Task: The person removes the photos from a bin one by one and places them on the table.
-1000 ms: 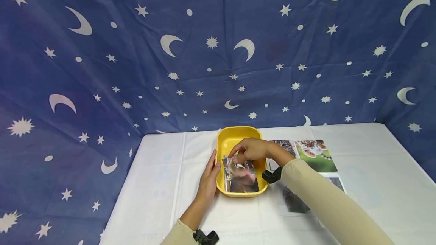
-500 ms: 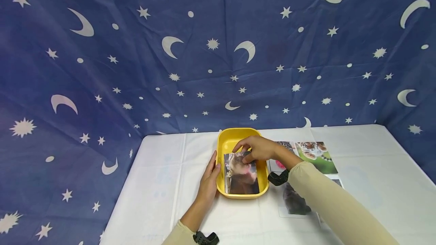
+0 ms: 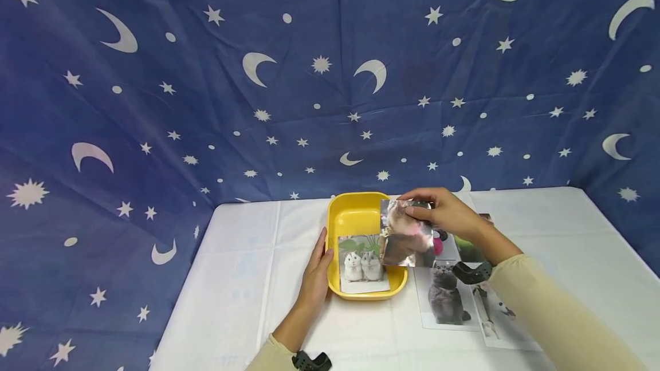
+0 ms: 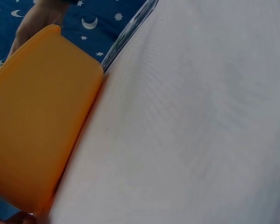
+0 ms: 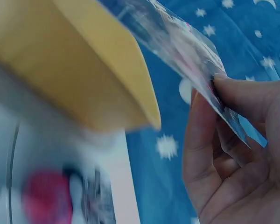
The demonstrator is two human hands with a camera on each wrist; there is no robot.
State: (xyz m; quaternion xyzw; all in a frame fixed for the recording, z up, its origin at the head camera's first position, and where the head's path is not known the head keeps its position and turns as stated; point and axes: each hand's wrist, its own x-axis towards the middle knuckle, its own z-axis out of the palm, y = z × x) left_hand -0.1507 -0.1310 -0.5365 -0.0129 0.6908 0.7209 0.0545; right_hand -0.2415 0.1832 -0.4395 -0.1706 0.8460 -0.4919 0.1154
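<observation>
1. pinches glossy photo card (image 3: pixel 407 239) near its upper right edge, between thumb and fingers of right hand (image 3: pixel 446 210); trails leftward and down from that pinch; cannot tell a long axis.
2. just left of the grip, overlaps right rim of yellow tub (image 3: pixel 356 220) in head view.
3. below the grip: shows gray kitten card (image 3: pixel 446 298).
4. lower left, inside tub: shows hamster card (image 3: pixel 362 265).
5. farthest left: touches tub's side with straight fingers of left hand (image 3: pixel 313 276).

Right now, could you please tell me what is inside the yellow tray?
A hamster photo lies inside the yellow tray; anything beneath it, or behind the held photo, cannot be seen.
</observation>
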